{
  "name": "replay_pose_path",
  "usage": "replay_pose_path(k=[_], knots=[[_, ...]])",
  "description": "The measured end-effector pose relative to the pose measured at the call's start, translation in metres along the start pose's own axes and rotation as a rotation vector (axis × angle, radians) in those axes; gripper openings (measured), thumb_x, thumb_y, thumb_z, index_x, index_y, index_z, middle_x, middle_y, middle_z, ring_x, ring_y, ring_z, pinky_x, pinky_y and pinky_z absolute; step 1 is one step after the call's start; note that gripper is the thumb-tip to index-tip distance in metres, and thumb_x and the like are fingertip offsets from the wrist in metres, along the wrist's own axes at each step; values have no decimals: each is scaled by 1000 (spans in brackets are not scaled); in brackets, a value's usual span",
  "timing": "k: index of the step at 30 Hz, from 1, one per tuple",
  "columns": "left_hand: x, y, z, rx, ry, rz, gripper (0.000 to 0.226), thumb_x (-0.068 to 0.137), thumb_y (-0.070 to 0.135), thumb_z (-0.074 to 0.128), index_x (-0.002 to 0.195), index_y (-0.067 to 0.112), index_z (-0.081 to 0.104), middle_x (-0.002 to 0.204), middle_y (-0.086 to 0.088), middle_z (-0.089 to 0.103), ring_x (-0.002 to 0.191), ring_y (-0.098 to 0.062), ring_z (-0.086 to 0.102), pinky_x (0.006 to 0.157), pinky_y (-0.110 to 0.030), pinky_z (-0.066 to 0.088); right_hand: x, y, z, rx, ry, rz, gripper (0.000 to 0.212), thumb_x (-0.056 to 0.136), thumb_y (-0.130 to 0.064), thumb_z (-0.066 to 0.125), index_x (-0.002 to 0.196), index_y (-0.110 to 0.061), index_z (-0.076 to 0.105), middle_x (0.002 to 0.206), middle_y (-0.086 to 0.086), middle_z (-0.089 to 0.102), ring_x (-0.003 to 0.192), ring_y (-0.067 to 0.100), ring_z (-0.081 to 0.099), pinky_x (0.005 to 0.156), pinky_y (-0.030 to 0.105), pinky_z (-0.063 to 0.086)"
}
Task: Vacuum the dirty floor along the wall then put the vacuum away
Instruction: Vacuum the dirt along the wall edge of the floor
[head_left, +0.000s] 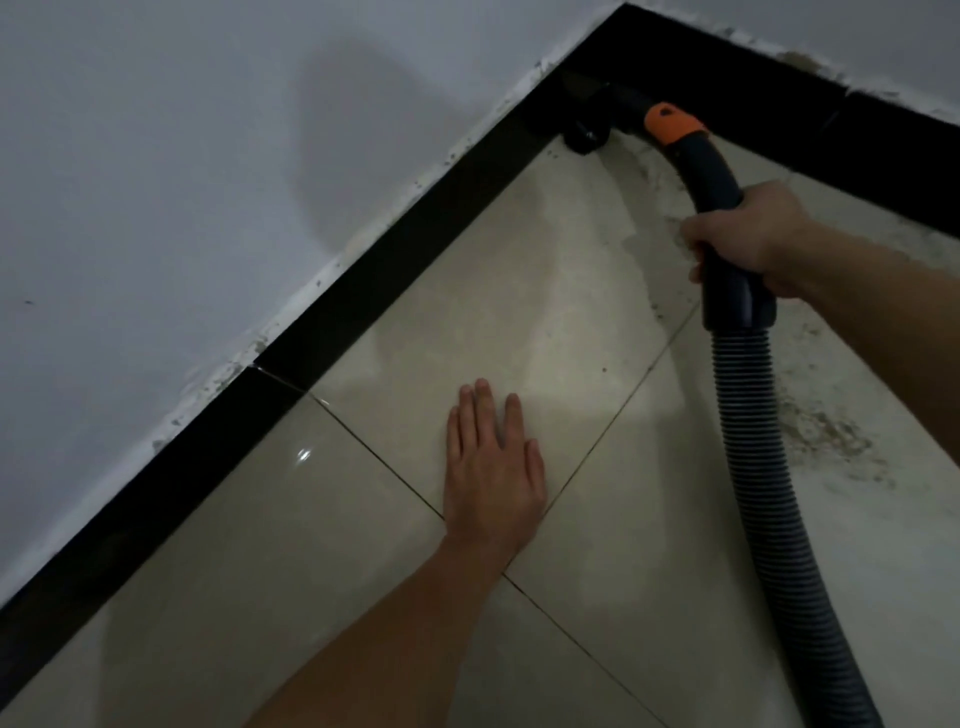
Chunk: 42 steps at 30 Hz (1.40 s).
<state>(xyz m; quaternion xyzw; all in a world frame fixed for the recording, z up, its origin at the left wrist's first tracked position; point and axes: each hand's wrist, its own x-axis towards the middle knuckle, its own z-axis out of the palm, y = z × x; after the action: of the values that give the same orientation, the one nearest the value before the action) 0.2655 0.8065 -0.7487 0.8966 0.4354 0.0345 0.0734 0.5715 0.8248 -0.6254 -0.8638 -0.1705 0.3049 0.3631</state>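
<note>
The vacuum nozzle (587, 132) is largely lost against the black skirting (363, 291) in the far corner, its shape hard to make out. The ribbed hose (763, 467) is cut off at the near edge. The curved handle (719, 192), below an orange collar (672, 123), is gripped by the right hand (743, 244). The left hand (493, 467) is laid flat, fingers straight, on the beige floor tiles (519, 291). A patch of grey dust (826, 431) is seen right of the hose, below pale walls (182, 182).
</note>
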Motion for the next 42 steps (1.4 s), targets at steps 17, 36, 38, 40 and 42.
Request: replay_pose_path(k=[17,36,38,40,42], knots=[[-1,1,-5,-14,-2,-8,56,95,36,30,146,11,37,155,-22,25,146,-34,18,118,-44,15,-125,77,-93,-322,-136,-12,11,80,-10,69,79,-1,64,56,11,70,50,24,69,51,27,49],[-9,-10,-10,-29,-14,29,53,101,30,33,150,12,30,158,-18,19,148,-29,12,120,-42,10,-255,167,-92,-283,-132,-16,15,78,-9,73,83,-14,60,53,4,68,45,15,65,45,23,46],[-13,-11,-10,-45,16,-26,50,99,26,38,147,9,36,156,-20,25,146,-32,17,119,-43,13,-249,167,-88,-273,-27,-20,16,78,-10,74,83,-15,60,51,3,68,44,13,65,47,26,45],[-15,-12,-10,-55,36,-62,49,98,24,40,144,7,39,154,-22,28,145,-34,21,119,-44,16,-246,164,-79,-268,-28,-41,17,76,-10,74,82,-15,59,50,2,67,43,13,65,46,27,46],[-16,-12,-9,-58,42,-63,48,98,24,40,143,7,40,153,-22,29,144,-35,22,118,-45,17,-249,162,-68,-271,-124,-71,17,74,-11,74,81,-16,59,52,3,67,43,14,66,45,27,49]])
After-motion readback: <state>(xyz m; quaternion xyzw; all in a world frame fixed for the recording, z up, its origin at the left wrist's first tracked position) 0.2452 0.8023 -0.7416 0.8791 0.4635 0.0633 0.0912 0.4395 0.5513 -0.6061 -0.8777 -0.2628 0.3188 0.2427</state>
